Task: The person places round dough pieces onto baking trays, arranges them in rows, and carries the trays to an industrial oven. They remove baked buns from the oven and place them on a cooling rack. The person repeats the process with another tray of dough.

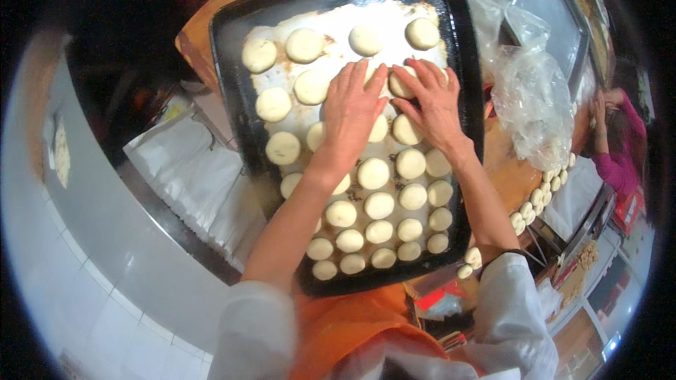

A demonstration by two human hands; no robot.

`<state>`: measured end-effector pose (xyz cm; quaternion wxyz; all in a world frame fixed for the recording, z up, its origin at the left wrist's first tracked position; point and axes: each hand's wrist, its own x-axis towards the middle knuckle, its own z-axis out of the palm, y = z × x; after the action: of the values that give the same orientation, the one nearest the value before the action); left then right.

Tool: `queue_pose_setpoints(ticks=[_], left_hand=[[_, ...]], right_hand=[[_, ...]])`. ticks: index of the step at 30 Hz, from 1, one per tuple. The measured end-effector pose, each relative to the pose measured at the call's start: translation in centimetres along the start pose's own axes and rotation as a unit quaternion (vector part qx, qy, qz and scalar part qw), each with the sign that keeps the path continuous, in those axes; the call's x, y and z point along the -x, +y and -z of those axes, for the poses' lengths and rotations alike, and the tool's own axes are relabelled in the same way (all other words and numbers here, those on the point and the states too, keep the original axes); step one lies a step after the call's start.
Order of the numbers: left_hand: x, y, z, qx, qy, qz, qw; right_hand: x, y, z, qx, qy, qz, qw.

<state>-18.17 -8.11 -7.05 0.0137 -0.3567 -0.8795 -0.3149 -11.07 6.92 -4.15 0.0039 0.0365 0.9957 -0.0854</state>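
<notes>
A large black-rimmed baking tray (pixel 471 132) lies before me, bearing rows of flat, round pale dough pieces (pixel 373 173). My left hand (pixel 351 103) is laid palm down over the second row from the far end, with fingers spread. Part of a dough piece shows between its fingertips. Close beside it, my right hand (pixel 430 97) spreads its fingers across another dough round (pixel 402 82), visible between thumb and index finger. Another piece is partly covered by its outer fingers. Both hands and forearms hide several pieces. Four sentences' worth of rounds aside, the far row (pixel 305 46) is uncovered.
The tray rests on a wooden table (pixel 501 158). Crumpled clear plastic (pixel 533 105) and a metal tray (pixel 549 16) are at right. More dough pieces (pixel 536 198) line the table's edge. Another person's sleeve (pixel 623 153) shows far right. White sheets (pixel 185 174) lie at left.
</notes>
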Motion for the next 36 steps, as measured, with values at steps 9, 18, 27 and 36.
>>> queue_pose_setpoints(ticks=[9,18,27,36], left_hand=[[4.1,-6.9,6.5,-0.122,-0.027,0.061,0.990],[5.3,-8.6,5.8,-0.052,-0.029,0.045,0.997],[-2.5,-8.0,7.5,-0.065,-0.012,-0.042,0.997],[-3.7,-9.6,6.0,-0.051,-0.053,-0.034,0.997]], right_hand=[[-4.1,-7.5,0.3,-0.165,-0.017,0.125,0.978],[-5.0,-9.1,-1.3,-0.164,-0.039,0.133,0.977],[-8.6,-3.2,-0.8,-0.115,0.033,0.045,0.992],[-8.7,-4.5,-1.2,-0.163,0.090,0.049,0.981]])
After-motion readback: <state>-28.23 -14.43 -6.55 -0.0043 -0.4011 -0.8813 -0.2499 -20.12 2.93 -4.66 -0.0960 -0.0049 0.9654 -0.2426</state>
